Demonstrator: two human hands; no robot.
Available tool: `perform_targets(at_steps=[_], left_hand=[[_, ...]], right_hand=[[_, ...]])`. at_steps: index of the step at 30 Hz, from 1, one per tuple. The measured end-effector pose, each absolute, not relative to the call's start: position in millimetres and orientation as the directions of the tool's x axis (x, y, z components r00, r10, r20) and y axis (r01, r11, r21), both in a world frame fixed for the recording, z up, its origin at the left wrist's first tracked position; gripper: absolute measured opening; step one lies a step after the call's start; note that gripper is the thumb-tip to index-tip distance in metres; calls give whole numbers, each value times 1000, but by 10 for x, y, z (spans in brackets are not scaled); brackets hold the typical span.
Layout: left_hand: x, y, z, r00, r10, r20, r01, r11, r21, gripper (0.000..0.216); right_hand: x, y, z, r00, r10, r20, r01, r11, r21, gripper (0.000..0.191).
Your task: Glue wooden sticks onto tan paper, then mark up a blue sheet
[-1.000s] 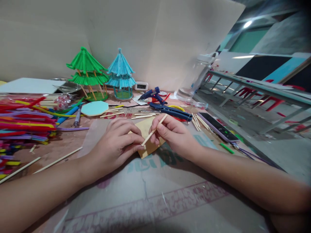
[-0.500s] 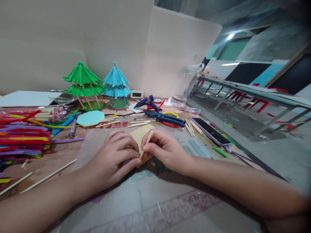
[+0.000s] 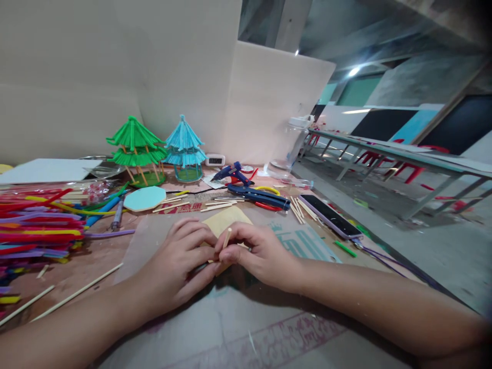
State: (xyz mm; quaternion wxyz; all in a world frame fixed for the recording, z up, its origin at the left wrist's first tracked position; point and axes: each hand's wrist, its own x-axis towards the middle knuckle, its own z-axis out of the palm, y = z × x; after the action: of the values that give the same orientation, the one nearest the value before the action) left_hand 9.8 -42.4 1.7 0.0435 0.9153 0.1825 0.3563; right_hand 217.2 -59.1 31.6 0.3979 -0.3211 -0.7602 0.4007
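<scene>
My right hand (image 3: pixel 261 251) pinches a short wooden stick (image 3: pixel 227 238) between thumb and fingers, its upper end showing above the fingertips. The stick stands nearly upright over a pale tan board (image 3: pixel 226 217). At that board's left and near side, my left hand (image 3: pixel 188 256) is closed on it, with the thumb tucked in and the fingers curled. The two hands' fingertips meet in front of the board. They hide its near part and the stick's lower end. A translucent printed sheet (image 3: pixel 184 333) lies under both hands.
Green (image 3: pixel 134 148) and blue (image 3: pixel 184 148) model pavilions stand behind, beside a glue gun (image 3: pixel 234 173) and pliers (image 3: pixel 257 197). Pipe cleaners (image 3: pixel 42 230) are heaped left, near a light-blue octagonal board (image 3: pixel 145 198). Loose sticks (image 3: pixel 303 209) and a phone (image 3: pixel 330 216) lie right.
The stick has tipped from slanted to more upright in my right hand. My right fingertips have come against my left fingers. The camera view has shifted slightly.
</scene>
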Motion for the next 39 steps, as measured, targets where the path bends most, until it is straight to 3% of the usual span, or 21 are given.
perform_targets(at_steps=[3,6,9,12,15,19,21,25,27,32,39], left_hand=[[100,-429,51,657,400,639,320,-915,244,10],[15,-305,160,603,494,626,458,-857,235,21],[-204,-16,259,573,626,529,704,-707,73,34],[-481,286,265,534,715,451,841,-504,-196,37],[-674,445,225,512,744,429,859,-450,-245,34],[-671,478,258,525,744,414,851,-456,-259,29],[-551,485,303,555,738,385,832,-499,-243,28],[-151,524,357,638,709,300,767,-621,-162,24],[44,539,351,646,709,283,758,-639,-131,23],[257,561,240,612,742,274,786,-608,-111,23],[167,430,234,567,744,354,801,-599,-25,23]], right_hand=[[2171,-547,292,-464,823,328,163,443,-881,3],[2210,-459,256,-373,881,290,123,357,-926,11],[2264,-393,214,-304,912,277,139,330,-934,15],[2282,-389,161,-363,899,243,138,310,-941,19],[2269,-410,120,-428,882,198,135,279,-951,23],[2264,-444,136,-418,883,215,146,299,-943,19],[2266,-480,164,-445,854,270,204,390,-898,14],[2269,-572,190,-630,651,423,266,693,-671,11],[2275,-598,182,-691,574,440,254,763,-595,13],[2300,-572,158,-703,537,467,259,804,-535,16],[2295,-546,172,-664,603,442,279,748,-603,14]])
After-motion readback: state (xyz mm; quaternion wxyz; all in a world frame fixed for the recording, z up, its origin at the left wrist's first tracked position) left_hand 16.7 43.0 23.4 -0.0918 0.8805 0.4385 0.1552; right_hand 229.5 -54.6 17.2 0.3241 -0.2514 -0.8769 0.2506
